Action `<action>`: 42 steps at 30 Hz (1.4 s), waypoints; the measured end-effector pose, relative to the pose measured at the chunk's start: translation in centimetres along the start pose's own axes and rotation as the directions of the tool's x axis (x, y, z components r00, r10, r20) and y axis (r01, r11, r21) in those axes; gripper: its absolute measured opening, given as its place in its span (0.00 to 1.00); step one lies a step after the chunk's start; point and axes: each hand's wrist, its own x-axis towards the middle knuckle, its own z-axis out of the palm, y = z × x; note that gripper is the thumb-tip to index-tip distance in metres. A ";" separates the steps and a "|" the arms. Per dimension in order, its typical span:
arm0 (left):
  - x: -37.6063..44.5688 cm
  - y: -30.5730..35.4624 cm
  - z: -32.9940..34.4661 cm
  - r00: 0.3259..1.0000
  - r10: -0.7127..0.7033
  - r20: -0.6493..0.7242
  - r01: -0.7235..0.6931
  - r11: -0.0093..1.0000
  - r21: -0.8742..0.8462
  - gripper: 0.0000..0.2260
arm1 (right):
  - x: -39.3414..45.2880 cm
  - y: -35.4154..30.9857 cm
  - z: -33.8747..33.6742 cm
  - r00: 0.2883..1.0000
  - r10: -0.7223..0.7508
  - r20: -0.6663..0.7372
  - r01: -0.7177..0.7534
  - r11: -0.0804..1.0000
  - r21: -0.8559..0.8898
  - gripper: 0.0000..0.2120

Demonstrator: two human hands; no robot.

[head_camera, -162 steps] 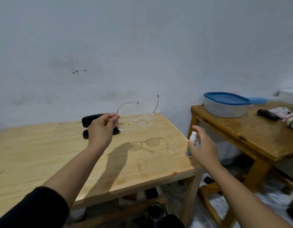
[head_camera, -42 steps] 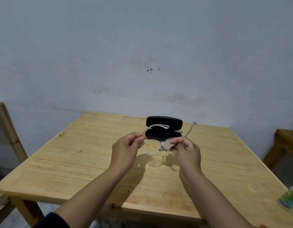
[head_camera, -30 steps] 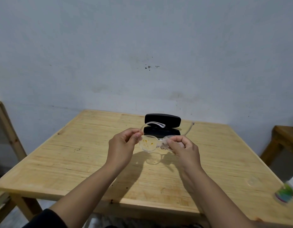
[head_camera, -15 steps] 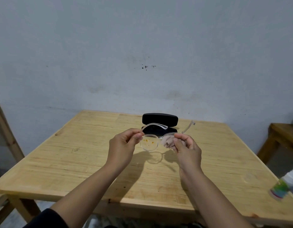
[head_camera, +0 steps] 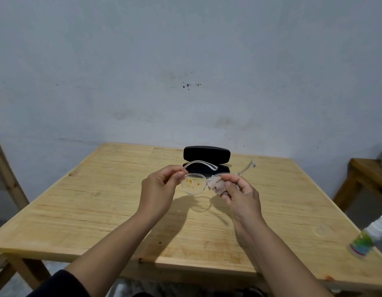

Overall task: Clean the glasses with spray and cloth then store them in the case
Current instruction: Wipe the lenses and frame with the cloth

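Clear-framed glasses [head_camera: 194, 185] hang in the air above the wooden table [head_camera: 100, 211], arms unfolded. Orange specks dot the left lens. My left hand [head_camera: 159, 189] pinches the frame at its left hinge. My right hand [head_camera: 241, 196] holds a small pale pink cloth [head_camera: 216, 186] pressed over the right lens, which is mostly hidden. The black glasses case [head_camera: 206, 156] stands open on the table just behind the glasses. A small white spray bottle [head_camera: 368, 239] with a green label stands at the table's right front corner.
A grey wall closes off the far side of the table. Another wooden table [head_camera: 370, 174] stands to the right across a gap. A wooden frame [head_camera: 8, 179] leans at the left edge.
Earlier my right hand held the spray bottle; it now stands on the table and that hand holds the cloth on the right lens. Over the last second the hands barely shifted.
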 end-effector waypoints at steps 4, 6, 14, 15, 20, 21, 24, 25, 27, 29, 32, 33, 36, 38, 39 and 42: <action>0.0 -0.1 0.1 1.000 0.001 0.004 -0.001 1.000 0.008 0.08 | 0.1 0.7 -0.2 0.999 -0.023 -0.048 0.022 1.000 -0.004 0.13; 0.0 -0.2 0.1 1.000 0.003 0.001 -0.003 1.000 0.009 0.07 | 0.0 0.7 -0.2 0.996 -0.011 -0.092 0.014 0.999 0.033 0.12; -0.1 -0.1 0.6 1.000 0.014 0.013 -0.014 0.999 -0.041 0.07 | -0.5 0.3 -0.2 0.975 -0.114 -0.193 0.135 0.986 0.100 0.10; -0.2 0.0 0.7 1.000 0.015 0.015 -0.014 0.999 -0.046 0.07 | -0.5 0.2 -0.2 0.971 -0.143 -0.193 0.159 0.984 0.074 0.10; 0.0 0.2 0.9 0.999 0.022 0.025 -0.020 0.998 -0.060 0.06 | -0.6 0.1 -0.7 0.966 -0.223 -0.133 0.210 0.972 -0.104 0.14; 0.1 0.2 0.9 0.999 0.023 0.023 -0.022 0.998 -0.060 0.07 | -0.5 0.2 -0.7 0.969 -0.218 -0.118 0.201 0.970 -0.135 0.15; 0.3 -0.1 0.9 0.999 0.035 0.017 -0.034 0.999 -0.041 0.06 | -0.3 0.4 -1.1 0.976 -0.193 -0.098 0.174 0.969 -0.174 0.14; 0.3 -0.1 0.9 0.999 0.040 0.017 -0.039 0.999 -0.033 0.06 | -0.3 0.4 -1.2 0.977 -0.193 -0.091 0.175 0.968 -0.178 0.12; 0.3 -0.3 0.9 0.999 0.048 0.016 -0.048 0.999 -0.021 0.07 | -0.4 0.5 -1.3 0.976 -0.206 -0.071 0.189 0.963 -0.193 0.08; 0.1 -0.3 1.0 0.998 0.056 0.017 -0.056 0.998 0.003 0.07 | -0.5 0.6 -1.4 0.973 -0.226 -0.048 0.210 0.951 -0.226 0.06; 0.0 -0.4 1.3 0.998 0.063 0.021 -0.064 0.998 0.023 0.06 | -0.8 0.6 -1.8 0.971 -0.231 -0.057 0.212 0.950 -0.229 0.06; 0.0 -0.4 1.4 0.998 0.065 0.016 -0.065 0.998 0.022 0.06 | -1.0 0.5 -1.9 0.971 -0.226 -0.081 0.206 0.957 -0.205 0.07; -0.2 -0.4 1.8 0.996 0.086 0.000 -0.086 0.996 0.005 0.08 | -1.3 0.4 -1.7 0.957 -0.216 -0.194 0.190 0.971 -0.145 0.07; -0.4 -0.3 2.1 0.995 0.102 -0.006 -0.102 0.995 -0.009 0.08 | -1.5 0.4 -1.2 0.947 -0.196 -0.255 0.178 0.980 -0.090 0.08; -0.5 -0.3 2.2 0.994 0.106 -0.015 -0.106 0.994 -0.019 0.09 | -1.6 0.4 -1.0 0.945 -0.178 -0.275 0.169 0.984 -0.057 0.09; -0.7 -0.4 2.3 0.992 0.109 -0.060 -0.113 0.991 -0.076 0.12 | -1.9 0.5 -0.6 0.949 -0.146 -0.278 0.147 0.989 -0.016 0.09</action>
